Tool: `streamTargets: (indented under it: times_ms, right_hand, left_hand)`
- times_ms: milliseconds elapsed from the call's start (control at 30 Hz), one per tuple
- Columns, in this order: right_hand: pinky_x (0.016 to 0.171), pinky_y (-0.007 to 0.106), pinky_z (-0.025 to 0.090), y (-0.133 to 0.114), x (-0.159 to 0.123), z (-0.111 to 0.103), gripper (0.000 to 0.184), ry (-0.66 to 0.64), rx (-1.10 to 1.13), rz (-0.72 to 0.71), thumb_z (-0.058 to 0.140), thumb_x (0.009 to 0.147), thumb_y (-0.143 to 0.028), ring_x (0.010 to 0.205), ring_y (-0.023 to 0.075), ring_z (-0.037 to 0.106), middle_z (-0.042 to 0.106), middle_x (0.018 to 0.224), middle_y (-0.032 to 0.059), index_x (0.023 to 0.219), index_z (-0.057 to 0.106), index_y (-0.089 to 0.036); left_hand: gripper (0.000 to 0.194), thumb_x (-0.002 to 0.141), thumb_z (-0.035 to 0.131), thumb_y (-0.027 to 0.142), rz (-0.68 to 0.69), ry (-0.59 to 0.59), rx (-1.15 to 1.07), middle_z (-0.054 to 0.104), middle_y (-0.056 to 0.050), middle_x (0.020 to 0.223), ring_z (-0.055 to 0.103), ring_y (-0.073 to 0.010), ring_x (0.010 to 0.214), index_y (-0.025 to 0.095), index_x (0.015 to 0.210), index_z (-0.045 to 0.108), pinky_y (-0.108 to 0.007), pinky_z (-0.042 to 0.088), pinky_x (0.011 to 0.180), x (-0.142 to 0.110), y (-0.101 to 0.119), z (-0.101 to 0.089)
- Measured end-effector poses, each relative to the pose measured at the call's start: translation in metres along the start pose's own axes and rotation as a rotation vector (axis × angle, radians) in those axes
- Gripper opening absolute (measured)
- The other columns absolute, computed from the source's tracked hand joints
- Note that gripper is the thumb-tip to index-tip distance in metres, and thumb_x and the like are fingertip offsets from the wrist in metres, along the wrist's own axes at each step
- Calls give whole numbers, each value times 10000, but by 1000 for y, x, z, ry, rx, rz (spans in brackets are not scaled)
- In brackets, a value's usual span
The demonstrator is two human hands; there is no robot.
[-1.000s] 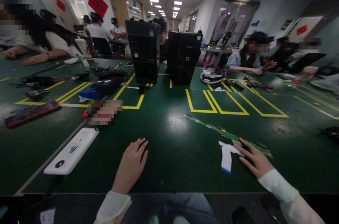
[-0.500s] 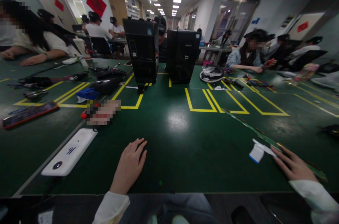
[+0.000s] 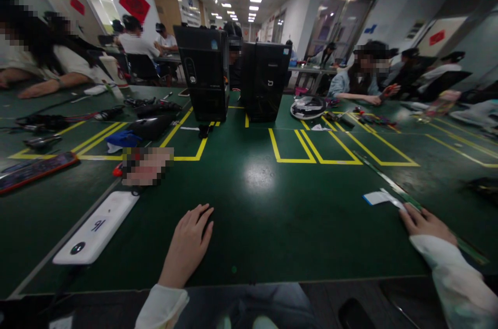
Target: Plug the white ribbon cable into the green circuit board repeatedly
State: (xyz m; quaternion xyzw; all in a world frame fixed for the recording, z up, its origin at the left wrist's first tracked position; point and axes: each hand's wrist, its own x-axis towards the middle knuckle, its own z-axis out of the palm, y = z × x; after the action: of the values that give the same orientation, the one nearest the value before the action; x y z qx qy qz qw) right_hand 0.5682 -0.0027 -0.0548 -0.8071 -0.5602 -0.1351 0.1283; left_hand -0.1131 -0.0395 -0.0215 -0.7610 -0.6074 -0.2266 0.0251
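Observation:
My left hand lies palm down on the green table, its fingers loosely stretched out and holding nothing. At the right, my right hand rests over a long, narrow green circuit board, fingers slightly bent and lying on it. The board slants from upper left to lower right, and the hand hides its middle. A white flat ribbon cable with a blue end sticks out to the left of my right fingers. Where it joins the board is hidden by the fingertips.
A white power bank marked 16 lies at the left, below a pixelated item. Two black computer towers stand at the back centre. Coiled white cable lies right of them. Yellow tape marks the table. A co-worker sits opposite.
My right hand has slid the circuit board to the right and turned it steeper. The ribbon cable has swung to point left. My left hand has stayed in place; the camera has turned slightly.

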Motion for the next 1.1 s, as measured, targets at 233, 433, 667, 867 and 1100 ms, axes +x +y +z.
streamTargets:
  times_ms: [233, 433, 667, 867, 1100]
  right_hand:
    - [815, 686, 309, -53, 15, -1, 712, -52, 42, 340, 388, 798, -673, 1158, 511, 454, 504, 1247, 324, 1255, 617, -177]
    - [826, 661, 275, -80, 21, -10, 752, -126, 25, 382, 359, 810, -681, 1185, 516, 399, 449, 1269, 354, 1254, 604, -126]
    - [918, 590, 286, -113, 13, -32, 718, -215, -111, 470, 135, 893, -615, 1239, 448, 373, 417, 1343, 260, 1344, 502, -194]
    - [970, 551, 271, -122, 14, -37, 724, -269, -111, 489, 122, 905, -580, 1268, 433, 332, 373, 1376, 260, 1339, 490, -131]
    - [957, 540, 291, -119, 15, -33, 711, -255, -113, 489, 153, 906, -577, 1260, 416, 365, 410, 1343, 259, 1329, 508, -129]
  left_hand:
    - [380, 939, 410, 332, 0, -17, 27, 574, -115, 1304, 517, -264, 1229, 180, 1254, 559, -482, 411, 1045, 0, 1, -1]
    - [382, 942, 406, 319, -2, -29, 36, 571, -118, 1308, 508, -263, 1239, 171, 1260, 557, -482, 401, 1055, 0, 2, -1]
    - [368, 937, 414, 302, -4, -11, 30, 579, -110, 1295, 514, -260, 1229, 171, 1243, 571, -477, 400, 1058, 0, 2, 0]
    - [365, 935, 420, 300, -5, 1, 34, 582, -109, 1293, 517, -260, 1228, 173, 1242, 571, -476, 405, 1055, -1, 2, 1]
    - [365, 935, 417, 304, -4, -1, 35, 581, -103, 1299, 516, -258, 1232, 184, 1243, 571, -474, 407, 1053, -1, 3, 0]
